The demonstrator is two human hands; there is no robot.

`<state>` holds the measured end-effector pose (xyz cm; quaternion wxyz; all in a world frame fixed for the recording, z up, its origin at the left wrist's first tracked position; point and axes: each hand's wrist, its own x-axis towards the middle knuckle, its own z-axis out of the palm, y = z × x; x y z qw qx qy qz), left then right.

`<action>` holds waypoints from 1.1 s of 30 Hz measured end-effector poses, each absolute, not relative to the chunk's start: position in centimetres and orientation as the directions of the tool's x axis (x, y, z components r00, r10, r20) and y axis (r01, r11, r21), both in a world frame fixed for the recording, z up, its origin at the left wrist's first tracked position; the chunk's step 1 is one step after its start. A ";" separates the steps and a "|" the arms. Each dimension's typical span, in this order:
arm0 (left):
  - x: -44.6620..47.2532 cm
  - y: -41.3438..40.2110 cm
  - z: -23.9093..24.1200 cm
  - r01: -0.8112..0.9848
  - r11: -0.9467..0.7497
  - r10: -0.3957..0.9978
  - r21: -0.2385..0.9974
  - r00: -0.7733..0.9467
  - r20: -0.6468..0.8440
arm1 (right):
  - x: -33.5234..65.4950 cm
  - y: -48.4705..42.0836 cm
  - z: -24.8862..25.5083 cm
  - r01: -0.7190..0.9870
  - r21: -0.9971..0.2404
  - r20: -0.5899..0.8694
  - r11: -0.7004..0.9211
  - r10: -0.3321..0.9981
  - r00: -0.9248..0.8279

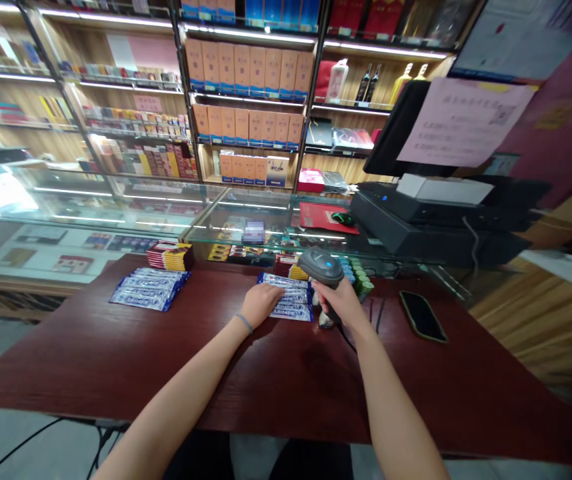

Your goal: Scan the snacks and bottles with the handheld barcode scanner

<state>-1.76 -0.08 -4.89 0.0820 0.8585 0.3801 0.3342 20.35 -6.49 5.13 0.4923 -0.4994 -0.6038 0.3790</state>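
My right hand [343, 303] is wrapped round the handle of a dark grey barcode scanner [320, 265], whose head is tilted to the left above the table. A small blue light shows on its top. Under the scanner's left side lies a row of blue-and-white packets [293, 300], flat on the table. My left hand [262, 301] rests over their left end, its fingers together and curled onto them; the thumb is hidden. Further left lies a second batch of similar blue-and-white packets [150, 288], apart from both hands.
Behind the packets stand stacked yellow-and-maroon boxes [170, 255] and green and blue cylindrical packs [361, 277]. A phone [423, 316] lies on the right of the dark red table [206, 373]. A glass display counter [266, 203] and a monitor [401, 127] stand beyond.
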 end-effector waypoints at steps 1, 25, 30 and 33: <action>-1.9 -0.1 -4.7 0.604 -0.639 0.757 0.476 0.388 0.525 | 20.2 -6.5 5.0 0.221 -0.952 0.216 0.214 0.976 -0.013; -9.3 0.5 -2.6 -0.472 0.155 0.986 0.868 0.131 -0.105 | 16.0 -6.6 2.8 0.617 -0.743 0.194 0.258 0.966 -0.169; -9.5 0.5 -2.1 -0.499 0.176 0.982 0.848 0.148 -0.117 | 16.1 -6.4 2.3 0.531 -0.798 0.222 0.284 0.958 -0.179; -9.6 0.6 -1.2 -0.532 0.127 0.991 0.837 0.108 -0.081 | 15.8 -6.2 2.1 0.502 -0.808 0.255 0.309 0.951 -0.174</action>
